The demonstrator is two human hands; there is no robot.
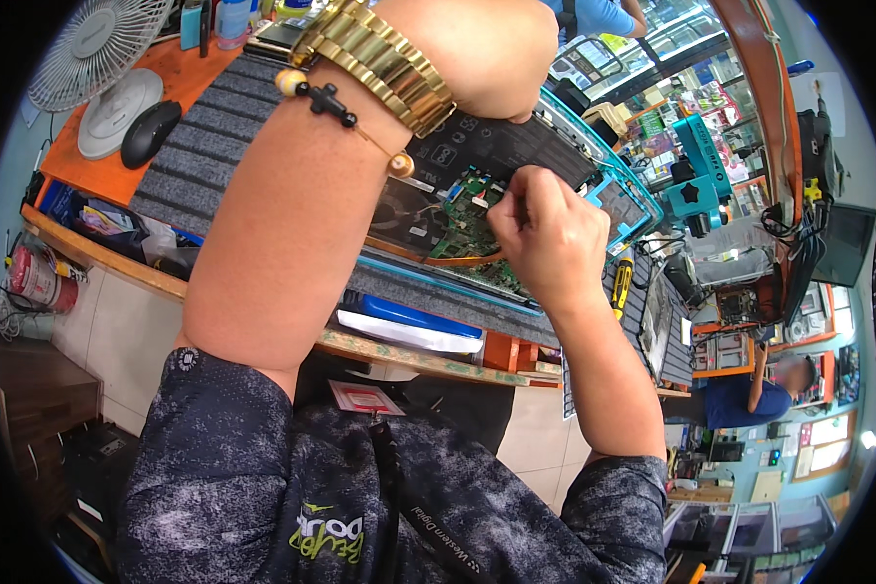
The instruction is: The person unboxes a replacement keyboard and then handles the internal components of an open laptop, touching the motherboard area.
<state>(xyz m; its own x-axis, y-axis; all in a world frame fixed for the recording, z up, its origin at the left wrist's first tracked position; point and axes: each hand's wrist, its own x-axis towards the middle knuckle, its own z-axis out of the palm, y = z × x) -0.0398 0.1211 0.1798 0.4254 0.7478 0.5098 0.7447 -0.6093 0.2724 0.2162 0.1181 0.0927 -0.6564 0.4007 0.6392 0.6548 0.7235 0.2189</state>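
Observation:
An opened-up laptop (457,249) lies on the grey ribbed mat, its insides bare and a blue edge around it. A black battery (501,144) and a green circuit board (469,212) show inside, beside a dark round fan (399,209). Over the far part of the laptop is my left hand (477,54), curled, its fingertips mostly hidden; a gold watch (384,68) and a beaded bracelet (333,100) circle that wrist. My right hand (552,234) is closed in a pinch at the board's right side. Whatever either hand holds is hidden.
A mouse (151,132) and a white fan (97,49) stand at the left. Along the near bench edge lies a blue and white object (409,321). A yellow-black screwdriver (622,284) lies right of my right hand, below a teal stand (696,175). Another person (747,401) is far right.

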